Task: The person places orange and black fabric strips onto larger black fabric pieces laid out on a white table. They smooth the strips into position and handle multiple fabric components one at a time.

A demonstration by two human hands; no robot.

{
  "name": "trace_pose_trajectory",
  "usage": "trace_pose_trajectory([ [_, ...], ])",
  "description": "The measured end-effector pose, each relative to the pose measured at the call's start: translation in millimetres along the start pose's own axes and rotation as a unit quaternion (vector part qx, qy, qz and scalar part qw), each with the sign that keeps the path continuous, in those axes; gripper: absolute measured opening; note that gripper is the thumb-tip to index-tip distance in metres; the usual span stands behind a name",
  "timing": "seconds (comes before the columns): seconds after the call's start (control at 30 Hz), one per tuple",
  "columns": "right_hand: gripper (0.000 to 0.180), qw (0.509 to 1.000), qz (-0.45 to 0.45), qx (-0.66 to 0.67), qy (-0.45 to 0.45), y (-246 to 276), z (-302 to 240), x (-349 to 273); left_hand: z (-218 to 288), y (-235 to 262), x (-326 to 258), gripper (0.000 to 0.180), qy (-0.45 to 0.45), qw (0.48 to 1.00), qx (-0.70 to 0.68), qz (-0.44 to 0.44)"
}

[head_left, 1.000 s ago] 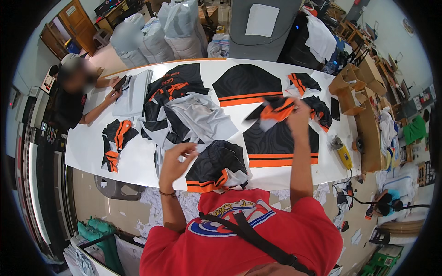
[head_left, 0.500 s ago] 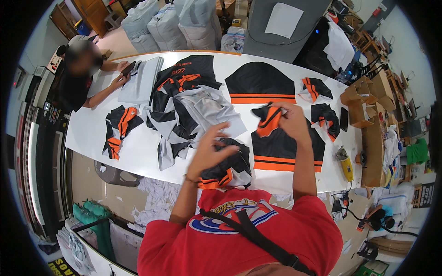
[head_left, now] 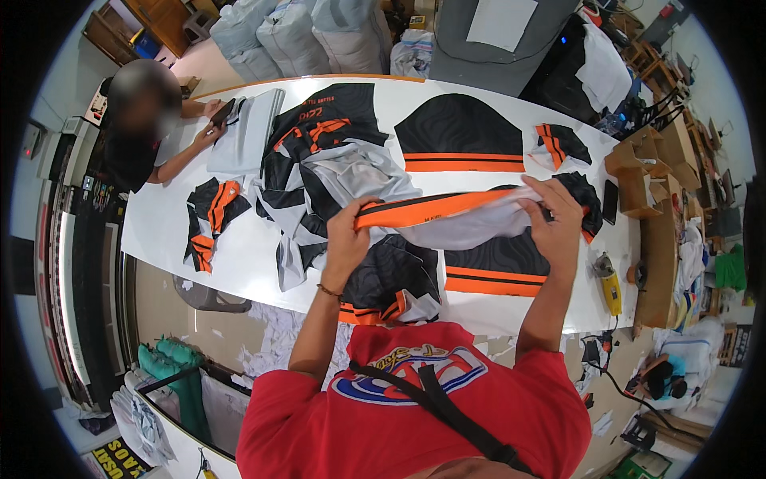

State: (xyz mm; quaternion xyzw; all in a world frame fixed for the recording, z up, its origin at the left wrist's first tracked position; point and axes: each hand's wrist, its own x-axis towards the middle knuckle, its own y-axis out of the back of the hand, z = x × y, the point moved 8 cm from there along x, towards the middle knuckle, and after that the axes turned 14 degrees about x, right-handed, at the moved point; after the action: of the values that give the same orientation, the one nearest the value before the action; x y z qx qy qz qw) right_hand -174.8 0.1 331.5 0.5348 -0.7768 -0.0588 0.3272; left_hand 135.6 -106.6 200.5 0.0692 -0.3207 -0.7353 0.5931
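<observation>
The person's 2 hands held a stretched cloth piece with a black-striped orange band and a white underside point(head_left: 451, 211) in the air above the middle of the white-topped table point(head_left: 155, 231). The left hand point(head_left: 348, 230) pinched the band's left end, its fingers curled around the edge; a dark bracelet point(head_left: 328, 290) circled that wrist. The right hand point(head_left: 555, 214), bent at the fingers, gripped the opposite end, though blur there made the exact placement of its fingertips hard to tell. The band ran nearly level between the hands, and the white underside sagged below it.

Beneath the held piece, a flat black fabric panel with an orange striped hem point(head_left: 495, 263) lay partly covered from view. Beyond it lay a similar black panel with a curved top point(head_left: 459, 128). A rumpled black, orange and white garment piece point(head_left: 391, 279) lay near the table's front edge, below the left hand, and a loose heap of black and grey fabric point(head_left: 343, 172) spread beyond that hand. 1 small black and orange bundle point(head_left: 217, 209) rested farther left; 2 more lay on the right, the nearer partly behind the right hand.

A yellow handheld power tool point(head_left: 610, 294) lay near the table's right end, beside brown cardboard boxes point(head_left: 638, 164). At the far left, a co-worker in a black top point(head_left: 132, 164) held a dark phone point(head_left: 223, 113) beside folded pale grey fabric point(head_left: 247, 137).
</observation>
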Motion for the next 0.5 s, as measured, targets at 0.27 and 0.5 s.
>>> trace_pose_trajectory([
  [0.27,0.025,0.995,0.067,0.04,-0.055,36.5,83.9,15.3,-15.3,-3.7,49.6,0.03,-0.053,0.992,0.083,-0.08],
  [0.5,0.022,0.945,0.173,0.145,-0.238,23.3,246.1,69.6,-86.9,-77.6,142.3,0.027,0.151,0.971,0.026,-0.185],
])
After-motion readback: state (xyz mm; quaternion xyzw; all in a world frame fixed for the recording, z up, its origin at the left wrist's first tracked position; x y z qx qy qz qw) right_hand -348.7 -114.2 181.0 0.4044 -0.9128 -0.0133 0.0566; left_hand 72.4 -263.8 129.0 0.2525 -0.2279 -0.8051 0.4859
